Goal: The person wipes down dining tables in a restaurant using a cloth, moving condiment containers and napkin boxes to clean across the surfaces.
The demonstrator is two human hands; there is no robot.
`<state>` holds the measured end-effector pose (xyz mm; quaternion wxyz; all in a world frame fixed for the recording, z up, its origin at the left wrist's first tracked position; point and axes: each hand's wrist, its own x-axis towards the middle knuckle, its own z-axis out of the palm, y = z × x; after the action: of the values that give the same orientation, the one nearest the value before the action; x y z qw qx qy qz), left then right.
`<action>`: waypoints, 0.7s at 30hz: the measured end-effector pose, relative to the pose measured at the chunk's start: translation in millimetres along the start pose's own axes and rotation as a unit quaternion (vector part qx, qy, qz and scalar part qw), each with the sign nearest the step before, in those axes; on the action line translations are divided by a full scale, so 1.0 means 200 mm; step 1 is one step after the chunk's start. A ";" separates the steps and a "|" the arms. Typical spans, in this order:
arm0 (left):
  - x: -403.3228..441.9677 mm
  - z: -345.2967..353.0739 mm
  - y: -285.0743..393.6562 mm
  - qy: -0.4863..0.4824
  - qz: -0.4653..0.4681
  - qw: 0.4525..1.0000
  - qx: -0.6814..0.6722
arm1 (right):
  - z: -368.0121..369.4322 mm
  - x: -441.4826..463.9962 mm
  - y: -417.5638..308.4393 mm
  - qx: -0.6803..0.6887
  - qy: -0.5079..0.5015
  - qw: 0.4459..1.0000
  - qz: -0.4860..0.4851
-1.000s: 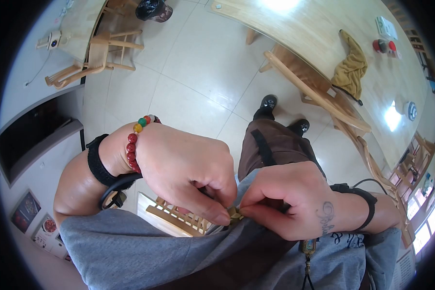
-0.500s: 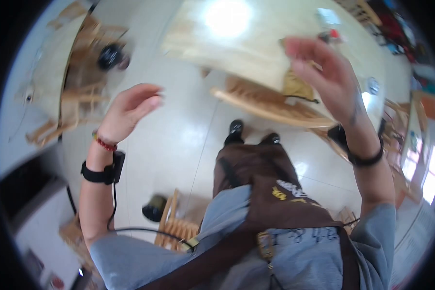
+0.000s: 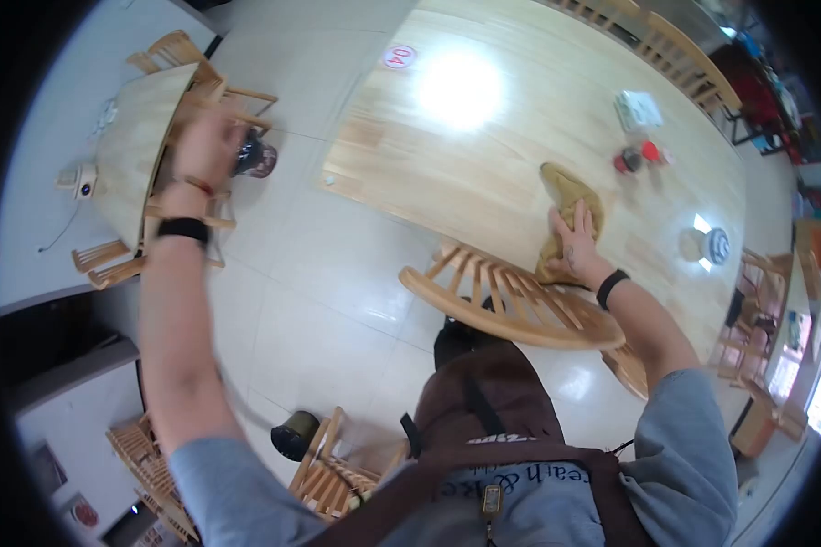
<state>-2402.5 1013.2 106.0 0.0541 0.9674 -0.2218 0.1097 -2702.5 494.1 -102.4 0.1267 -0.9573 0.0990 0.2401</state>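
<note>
A mustard-brown cloth (image 3: 567,187) lies crumpled near the front edge of the light wooden table (image 3: 383,164). On top of it rests my right hand (image 3: 576,244), its fingers spread over the fabric. My left hand (image 3: 205,150) is stretched forward over the floor, left of the table, and touches nothing that I can see. Motion blurs its fingers. Beyond it, a black-wrapped object (image 3: 257,155) shows low down by the neighbouring table.
A wooden chair (image 3: 511,319) stands between me and the table. On the table are a tissue pack (image 3: 639,109), small red-topped jars (image 3: 649,152) and a blue-and-white container (image 3: 716,245). Behind me are another chair (image 3: 342,479) and a dark bin (image 3: 296,436).
My right hand has come down from the air onto the cloth. My left hand has reached further forward. The view has shifted, showing more of the table.
</note>
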 end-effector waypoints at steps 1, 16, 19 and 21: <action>0.15 -0.24 -0.04 0.015 -0.014 0.996 0.091 | 0.00 0.04 -0.08 -0.036 -0.014 0.998 0.044; -0.12 -0.07 0.59 -0.433 0.323 0.742 -0.397 | 0.07 0.71 -1.03 -0.087 0.117 0.948 -0.281; -0.59 0.85 -0.02 -0.509 0.213 0.745 -0.374 | -0.13 0.66 -1.14 -0.033 0.005 0.971 -0.238; -0.96 1.21 -0.46 -0.309 -0.157 0.824 -0.447 | -0.13 0.69 -1.31 -0.021 -0.004 0.988 -0.152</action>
<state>-2485.2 1139.7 -179.1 0.4262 0.8421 -0.0963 -0.3161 -2506.7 716.8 -95.6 0.1425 -0.9628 -0.0531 0.2236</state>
